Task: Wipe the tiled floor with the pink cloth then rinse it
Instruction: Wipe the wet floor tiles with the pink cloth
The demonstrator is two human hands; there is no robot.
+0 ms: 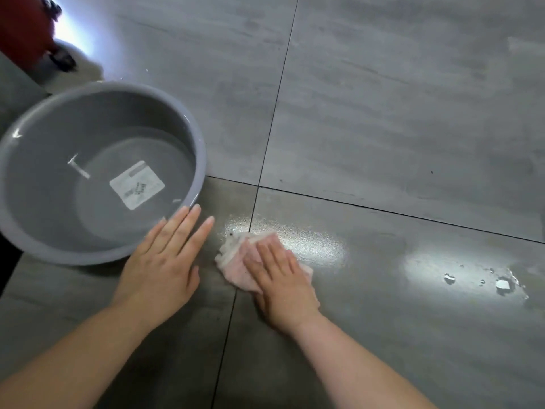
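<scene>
We keep the right grip [283,278] flat on the pink cloth [236,262], fingers straight and spread, holding nothing. The palm pins the bunched fabric to the tiled floor [383,113], which suits wiping: a flat press puts more cloth on the tile than a pinch would. The cloth lies on a grout line [267,160], just near of where four tiles meet, with its far-left edge sticking out beyond our fingers.

The left grip [165,261] is also wide and empty, with its fingers straight. It seems to rest on the floor as a brace while we lean forward. Its fingertips reach the near rim of the grey basin [203,149], though we cannot tell whether they touch it. The basin holds shallow clear water over a white label [137,184] on its bottom. We judge it is parked close on the left so the rinse needs only a short reach.

To the right of the cloth, a wet sheen [312,243] glares on the tile. Farther right, a few white flecks [502,284] sit in a second shiny patch, well apart from the cloth and probably in need of a pass. A blurred red object [20,25] stands at the far left corner, out of the way. Only the basin crowds a leftward stroke.
</scene>
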